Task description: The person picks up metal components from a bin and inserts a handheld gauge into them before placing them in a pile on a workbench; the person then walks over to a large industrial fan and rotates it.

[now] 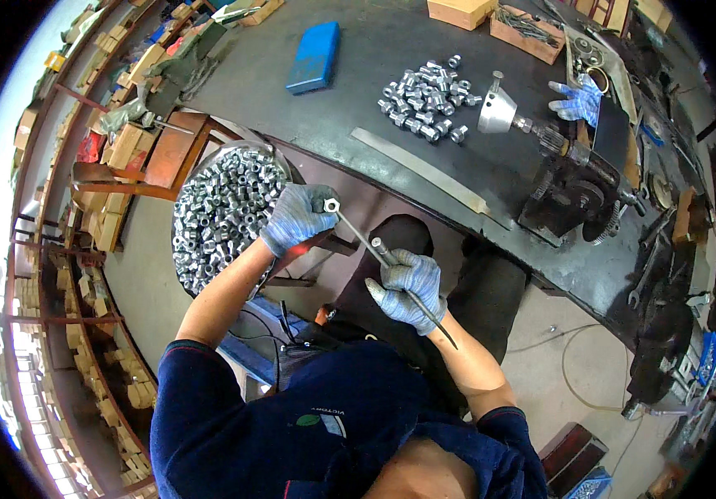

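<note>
My left hand (299, 219), in a blue-grey knit glove, pinches a shiny metal hex nut (331, 205). My right hand (412, 289), gloved the same way, is closed around a slim metal rod (357, 230). The rod's far tip reaches the nut; whether it sits inside the bore I cannot tell. A thicker round metal end (380, 246) also sticks out of the right fist, and a dark curved tip (445, 331) shows below it. Left of my left hand, a large round container (284, 163) is heaped with similar metal nuts.
On the dark workbench (291, 125) lie a pile of metal fittings (428, 100), a flat file (420, 170) and a blue box (314, 58). A geared machine with a chuck (497, 111) stands at right, beside a loose glove (578, 100). A wooden stool (176, 151) is at left.
</note>
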